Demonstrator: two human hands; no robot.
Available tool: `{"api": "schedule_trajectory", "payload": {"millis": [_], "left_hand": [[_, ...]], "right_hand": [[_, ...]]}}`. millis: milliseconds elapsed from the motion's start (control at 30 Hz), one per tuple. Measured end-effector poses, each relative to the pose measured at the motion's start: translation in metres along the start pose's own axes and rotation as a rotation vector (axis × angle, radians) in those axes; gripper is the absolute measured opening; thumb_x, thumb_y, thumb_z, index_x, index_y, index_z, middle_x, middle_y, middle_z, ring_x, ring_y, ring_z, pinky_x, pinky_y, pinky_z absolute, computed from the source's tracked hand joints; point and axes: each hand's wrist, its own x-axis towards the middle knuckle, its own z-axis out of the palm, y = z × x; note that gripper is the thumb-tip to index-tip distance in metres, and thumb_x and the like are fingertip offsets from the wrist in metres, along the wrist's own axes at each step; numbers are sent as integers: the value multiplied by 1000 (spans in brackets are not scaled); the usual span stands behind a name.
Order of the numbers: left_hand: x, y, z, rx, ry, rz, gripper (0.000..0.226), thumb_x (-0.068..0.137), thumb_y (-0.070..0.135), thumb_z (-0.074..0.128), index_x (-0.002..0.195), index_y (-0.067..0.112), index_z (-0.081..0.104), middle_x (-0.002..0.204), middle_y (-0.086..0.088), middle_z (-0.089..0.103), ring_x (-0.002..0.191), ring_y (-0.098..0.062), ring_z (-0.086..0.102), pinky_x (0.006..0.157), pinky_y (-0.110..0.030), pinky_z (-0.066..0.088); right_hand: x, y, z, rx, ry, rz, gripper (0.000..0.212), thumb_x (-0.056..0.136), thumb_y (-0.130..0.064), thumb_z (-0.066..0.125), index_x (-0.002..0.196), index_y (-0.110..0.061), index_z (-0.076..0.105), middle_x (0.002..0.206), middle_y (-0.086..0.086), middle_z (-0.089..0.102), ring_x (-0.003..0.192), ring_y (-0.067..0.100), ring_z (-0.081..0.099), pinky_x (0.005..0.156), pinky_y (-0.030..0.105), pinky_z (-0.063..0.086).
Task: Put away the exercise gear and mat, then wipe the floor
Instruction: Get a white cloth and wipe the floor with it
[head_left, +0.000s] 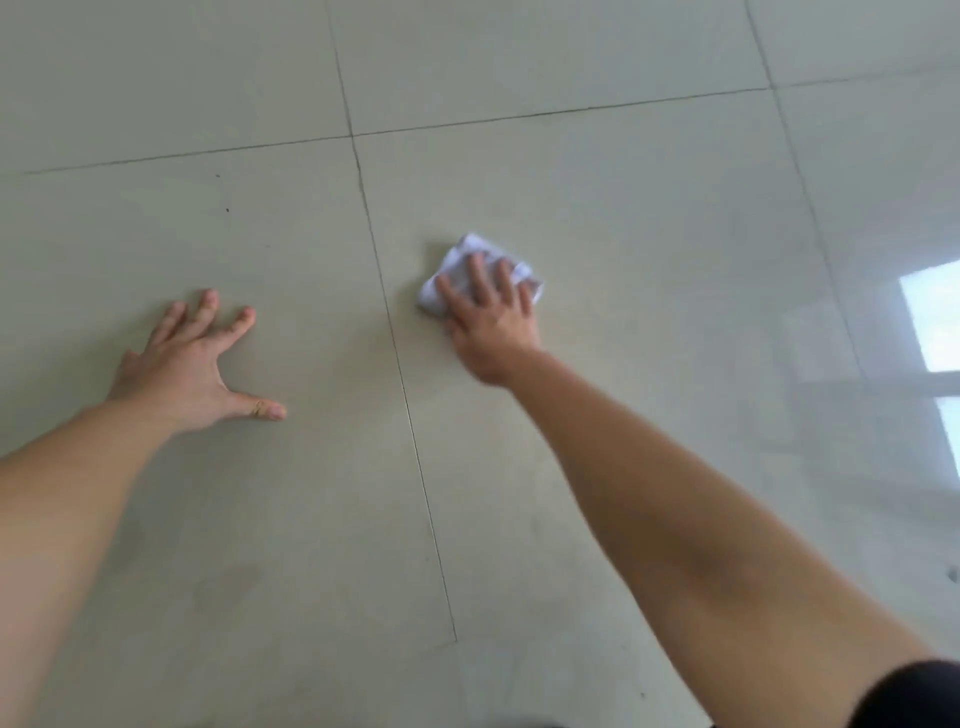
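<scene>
A crumpled white cloth (460, 260) lies on the pale tiled floor (649, 208) near the middle of the view. My right hand (491, 317) presses down on the cloth with straight, spread fingers, covering its near half. My left hand (192, 364) rests flat on the floor to the left, fingers and thumb splayed, holding nothing. A dark grout line runs between the two hands. No exercise gear or mat is in view.
Glossy beige tiles fill the whole view, crossed by dark grout lines (395, 353). A bright window reflection (935, 322) shines on the floor at the right edge. A few small dark specks (227, 210) dot the tile beyond my left hand.
</scene>
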Motion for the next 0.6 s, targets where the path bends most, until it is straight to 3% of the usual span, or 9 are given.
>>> {"api": "schedule_trajectory", "payload": {"millis": [100, 267, 333, 400, 467, 533, 600], "left_hand": [[-4, -2, -1, 10, 14, 0, 137, 37, 87, 71, 152, 48, 7, 163, 13, -14, 151, -22, -7, 113, -63, 24], [-8, 23, -16, 114, -78, -71, 135, 49, 69, 84, 155, 34, 8, 165, -2, -6, 149, -35, 10, 109, -63, 30], [-5, 42, -17, 222, -114, -150, 134, 51, 63, 88, 154, 23, 12, 162, -12, 8, 145, -37, 23, 105, -62, 36], [-1, 66, -25, 304, -135, -185, 123, 56, 53, 89, 151, 13, 22, 155, -15, 25, 140, -37, 34, 103, -59, 41], [-1, 89, -26, 312, -84, -127, 91, 73, 36, 80, 148, 14, 33, 149, -13, 34, 135, -36, 41, 102, -54, 45], [-1, 114, -23, 276, -42, 36, 72, 87, 24, 61, 151, 26, 27, 157, -8, 25, 140, -34, 35, 108, -49, 40], [-6, 140, -22, 246, -89, 222, 68, 93, 18, 48, 154, 33, 21, 164, -2, 11, 147, -28, 25, 116, -43, 31]], "right_hand": [[-87, -17, 24, 23, -78, -199, 50, 102, -33, 40, 152, -31, 38, 165, 14, 17, 148, 48, 13, 116, 64, 14], [-222, -6, 54, 7, -267, -199, 65, 104, -23, 38, 159, -35, 7, 164, 6, -18, 146, 37, -27, 120, 60, -4], [-244, -5, 65, -12, -237, -185, 71, 102, -22, 41, 159, -34, 1, 163, 7, -22, 145, 38, -29, 120, 62, -2], [-247, -1, 70, -25, -214, -203, 69, 102, -23, 43, 159, -33, 6, 164, 9, -16, 147, 40, -23, 119, 63, 2], [-235, 13, 68, -22, -178, -281, 64, 99, -24, 47, 157, -34, 20, 167, 10, 1, 151, 42, -5, 119, 63, 9], [-196, 39, 60, -60, -119, -390, 58, 93, -23, 55, 149, -33, 43, 161, 15, 28, 146, 46, 26, 113, 66, 28], [-140, 68, 45, -88, -109, -360, 50, 92, -25, 47, 141, -28, 56, 152, 19, 44, 134, 49, 45, 100, 69, 39]]}}
